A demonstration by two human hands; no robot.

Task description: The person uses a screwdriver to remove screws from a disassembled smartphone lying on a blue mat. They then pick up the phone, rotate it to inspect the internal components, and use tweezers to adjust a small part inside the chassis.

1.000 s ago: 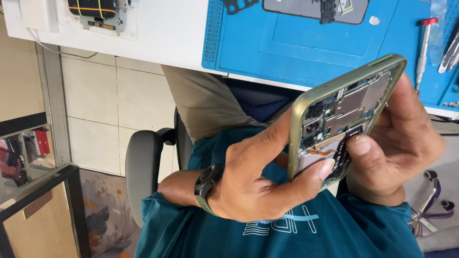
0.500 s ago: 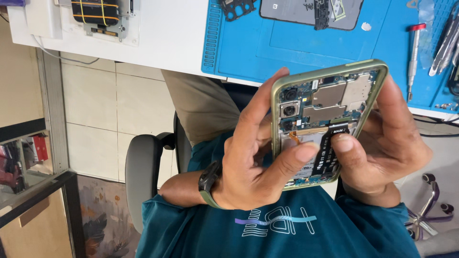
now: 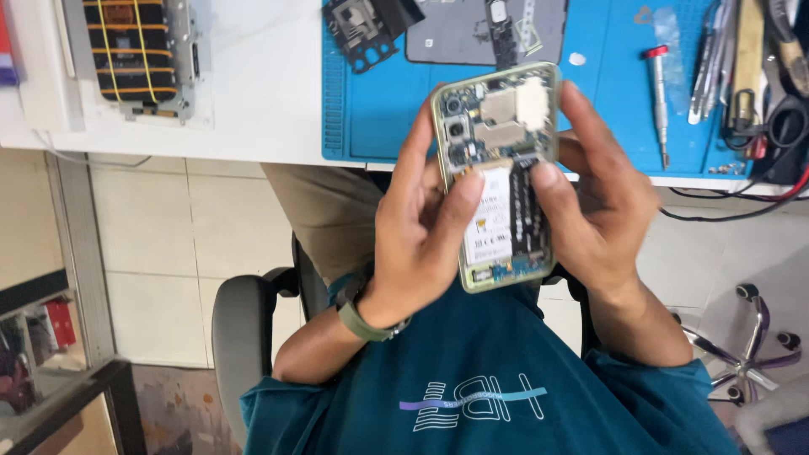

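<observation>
Left hand [image 3: 421,244] and right hand [image 3: 602,215] both grip the opened phone [image 3: 499,173] (thumbs on its battery).

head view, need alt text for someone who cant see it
Two bare hands hold an opened phone with its back cover off, circuit board and battery exposed; the left hand and right hand press thumbs onto its middle. Behind it lie a blue work mat with a screwdriver and a white table.
</observation>
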